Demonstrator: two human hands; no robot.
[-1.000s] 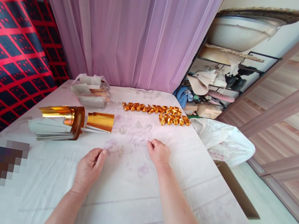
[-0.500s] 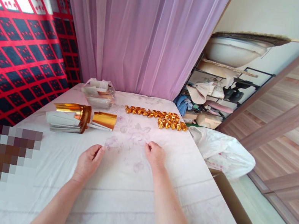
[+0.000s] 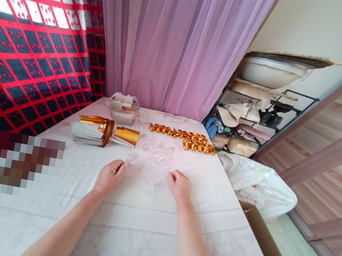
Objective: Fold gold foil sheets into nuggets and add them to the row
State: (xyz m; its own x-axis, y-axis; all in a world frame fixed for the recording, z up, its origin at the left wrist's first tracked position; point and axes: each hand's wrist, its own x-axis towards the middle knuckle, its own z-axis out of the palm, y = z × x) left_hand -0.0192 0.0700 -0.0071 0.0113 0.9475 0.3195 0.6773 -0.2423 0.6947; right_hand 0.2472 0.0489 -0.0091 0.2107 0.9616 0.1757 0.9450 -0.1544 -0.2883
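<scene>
My left hand (image 3: 111, 175) rests on the pale flowered tablecloth (image 3: 141, 220), its fingers curled into a loose fist with the thumb against them. Opposite it, a hand's width or so away, my right hand (image 3: 181, 186) is closed the same way. Nothing shows in either. Beyond the left hand lies a stack of gold foil paper with white backs (image 3: 87, 134), bound by a gold-brown band (image 3: 108, 133). Loose gold sheets (image 3: 127, 135) touch its right side. Past my right hand stand small folded gold foil pieces, in a long row (image 3: 173, 132) and a shorter cluster (image 3: 199, 146).
A clear plastic bag of paper (image 3: 123, 111) sits at the table's far left, before a purple curtain (image 3: 171, 48). Right of the table are a shoe rack (image 3: 257, 103), a white plastic bag (image 3: 266, 189) and a cardboard box (image 3: 267, 237). A blurred-out patch (image 3: 22, 163) covers the left side.
The head view has tilted and shifted a little, so the table things appear farther right. Both hands stay closed, and neither has picked up anything visible.
</scene>
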